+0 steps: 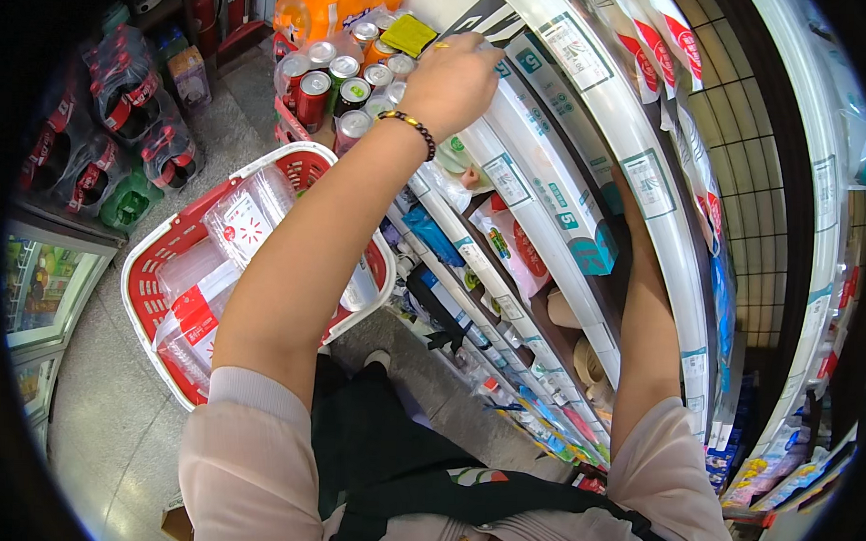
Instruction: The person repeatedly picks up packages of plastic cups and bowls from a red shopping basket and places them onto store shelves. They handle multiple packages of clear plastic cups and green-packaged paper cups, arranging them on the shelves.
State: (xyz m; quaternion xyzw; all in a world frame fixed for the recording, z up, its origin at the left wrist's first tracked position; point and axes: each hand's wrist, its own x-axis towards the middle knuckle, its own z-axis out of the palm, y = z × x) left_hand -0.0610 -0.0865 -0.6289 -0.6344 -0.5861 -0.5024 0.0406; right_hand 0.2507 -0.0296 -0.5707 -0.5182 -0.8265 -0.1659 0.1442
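Note:
Reaching up across the view, my left hand [456, 82], with a dark beaded bracelet at its wrist, is at the far end of a long white-and-teal box [551, 153] on a store shelf. Its fingertips are partly hidden there, so its grip is unclear. My right hand [617, 178] reaches in behind the shelf's white price rail, near a second similar box [571, 111]; most of it is hidden. Left of the shelf, a red-and-white plastic basket [137, 289] holds clear plastic packs [252, 214] with red-and-white labels, partly behind my left forearm.
Drink cans [314, 95] with a green cloth [408, 35] on top stand beyond the basket. Shrink-wrapped cola bottles [124, 102] stand on the floor at left, above a glass-door cooler [53, 279]. Curved price rails [644, 178] run close around my right arm.

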